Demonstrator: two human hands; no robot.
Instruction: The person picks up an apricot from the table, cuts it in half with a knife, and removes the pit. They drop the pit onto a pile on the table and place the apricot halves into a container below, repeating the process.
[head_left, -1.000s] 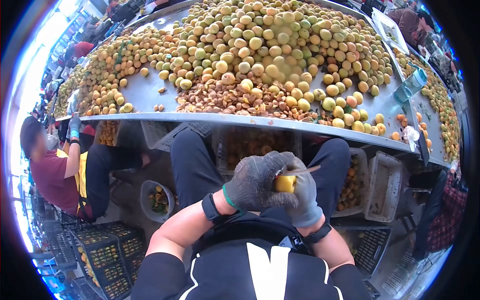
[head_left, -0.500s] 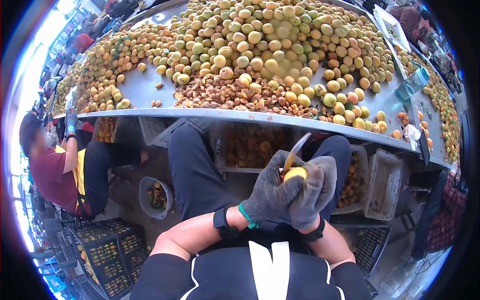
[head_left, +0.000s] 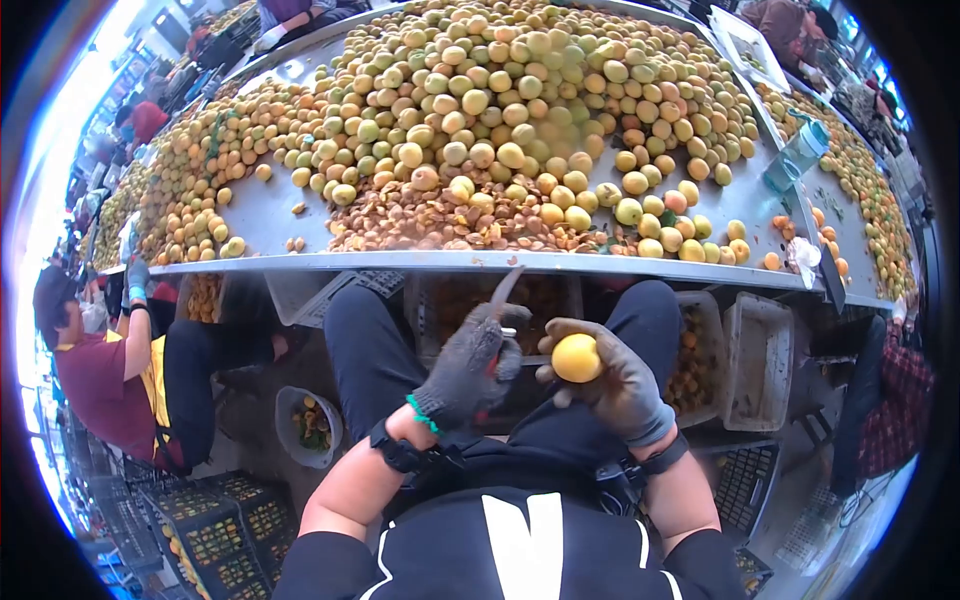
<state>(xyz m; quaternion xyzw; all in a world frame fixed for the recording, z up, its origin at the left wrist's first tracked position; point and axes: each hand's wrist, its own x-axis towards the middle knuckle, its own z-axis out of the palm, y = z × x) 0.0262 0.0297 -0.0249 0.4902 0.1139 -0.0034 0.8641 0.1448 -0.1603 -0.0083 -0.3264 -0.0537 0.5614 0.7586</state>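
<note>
My left hand (head_left: 465,365), in a dark grey glove, is closed around a small knife (head_left: 507,290) whose curved blade points up toward the table edge. A bit of red shows between its fingers. My right hand (head_left: 625,385), in a stained grey glove, holds a yellow apricot (head_left: 577,358) at its fingertips. A gap separates the two hands, above my lap. Beyond them on the metal table (head_left: 275,215) lies a large heap of apricots (head_left: 475,100), with a pile of brown pits (head_left: 430,215) near the front edge.
Crates (head_left: 757,365) stand under the table, some with fruit. A white bucket (head_left: 308,425) and black crates (head_left: 220,530) are at lower left. A blue bottle (head_left: 797,157) stands on the right. A person (head_left: 105,375) sits at left; others work around.
My hands have come apart; the left moved left with the knife, while the right keeps the apricot, now fully visible. The view has shifted slightly.
</note>
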